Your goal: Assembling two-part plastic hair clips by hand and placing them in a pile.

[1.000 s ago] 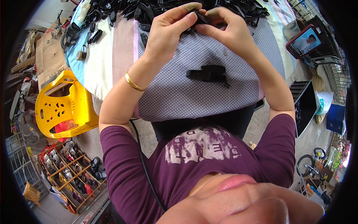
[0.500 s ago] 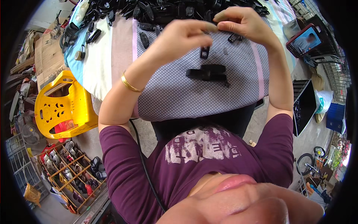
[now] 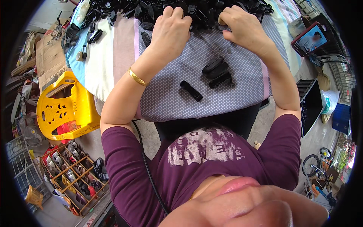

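heap of small, shiny black plastic pieces (image 3: 206, 15), spread wide along the far side of the table. left hand (image 3: 170, 32) up against the front of the heap, back of the hand on top, fingers bent down; tips hidden, so cannot tell if gripping a piece. right hand (image 3: 244, 30) just to the right, also at the heap, fingers curled, thumb a bit apart; cannot tell if holding anything. small bunch of black plastic pieces (image 3: 218, 72), close together, nearer the body, between the two forearms. just left of that bunch, one long black plastic piece (image 3: 191, 91), lying slanted, all alone. beside the left hand, a small oval black piece (image 3: 146, 39).

under all of these, a grey cloth with white dots and pink stripes (image 3: 166, 108). farther left, a striped cloth in white, brown and blue (image 3: 99, 72). on the left wrist, a shiny gold bracelet (image 3: 138, 76). on the body, a purple shirt with a pale print (image 3: 128, 162). to the left, a bright yellow plastic chair with cut-out shapes (image 3: 81, 109). lower down, a wooden rack full of shoes (image 3: 73, 166). to the right, a phone in a dark red case, screen lit (image 3: 310, 39), and below, a black plastic crate (image 3: 311, 108).
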Tool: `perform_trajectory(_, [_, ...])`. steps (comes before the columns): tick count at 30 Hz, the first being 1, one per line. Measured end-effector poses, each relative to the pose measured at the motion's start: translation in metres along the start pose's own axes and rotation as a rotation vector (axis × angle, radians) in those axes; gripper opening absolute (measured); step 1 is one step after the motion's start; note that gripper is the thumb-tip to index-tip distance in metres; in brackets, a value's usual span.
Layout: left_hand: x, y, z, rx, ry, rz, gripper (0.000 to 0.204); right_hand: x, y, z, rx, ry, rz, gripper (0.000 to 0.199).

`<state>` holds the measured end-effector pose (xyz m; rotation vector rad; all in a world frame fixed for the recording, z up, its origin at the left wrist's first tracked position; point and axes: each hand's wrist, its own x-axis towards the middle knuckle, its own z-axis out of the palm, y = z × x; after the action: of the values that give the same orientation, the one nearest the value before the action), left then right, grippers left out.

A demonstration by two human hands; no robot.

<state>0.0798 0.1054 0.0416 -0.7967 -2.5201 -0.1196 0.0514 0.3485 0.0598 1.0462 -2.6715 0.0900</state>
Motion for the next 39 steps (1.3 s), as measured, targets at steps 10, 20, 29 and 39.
perform_trajectory(10, [0.002, -0.007, -0.001, -0.048, -0.057, 0.092, 0.017, 0.011, -0.009, 0.001, 0.971, 0.122, 0.201, 0.029])
perform_trajectory(20, [0.005, -0.017, 0.008, -1.564, 0.063, -0.511, 0.025, 0.009, -0.034, 0.022, 1.383, 0.357, 0.27, 0.031])
perform_trajectory(29, [-0.004, -0.025, 0.029, -1.766, 0.198, -0.549, 0.027, 0.026, -0.038, 0.048, 1.388, 0.838, -0.469, 0.031])
perform_trajectory(39, [0.007, 0.019, -0.001, -1.79, 0.294, -0.619, 0.024, 0.005, -0.04, 0.029, 0.929, 0.569, 0.085, 0.033])
